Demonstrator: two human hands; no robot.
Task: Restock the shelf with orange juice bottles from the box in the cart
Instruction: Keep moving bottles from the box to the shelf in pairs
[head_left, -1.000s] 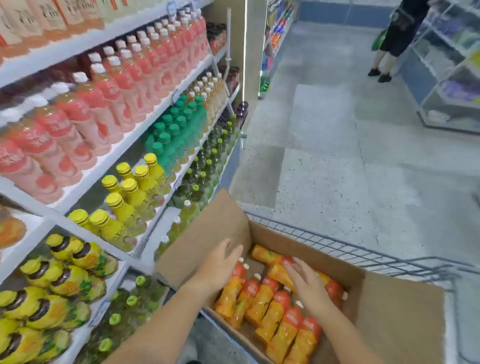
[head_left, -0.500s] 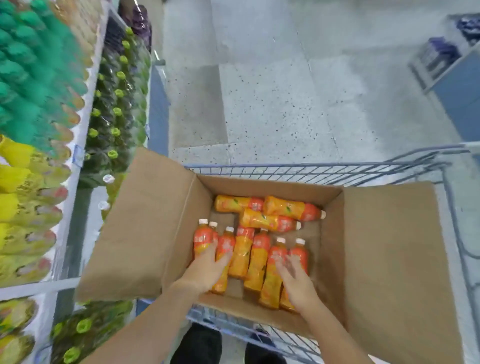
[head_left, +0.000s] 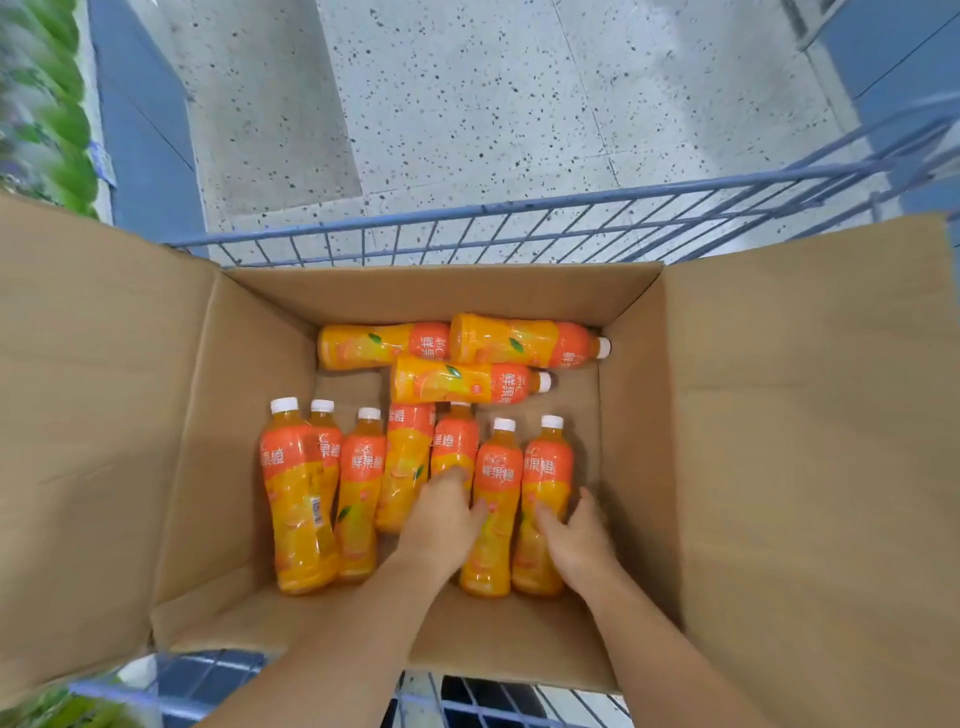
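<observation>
So left hand (head_left: 441, 519) has slid from the left side of the box (head_left: 441, 296) to clamp a middle bottle (head_left: 456, 441), right hand (head_left: 571, 540) wraps the right-end bottle (head_left: 548, 462), nothing lifted yet

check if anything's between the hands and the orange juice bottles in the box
Nothing visible. The box is open and both hands touch bottles in the near row: the left hand a middle one, the right hand the rightmost. The path to the shelf, a blur at left, cannot be judged.
</observation>
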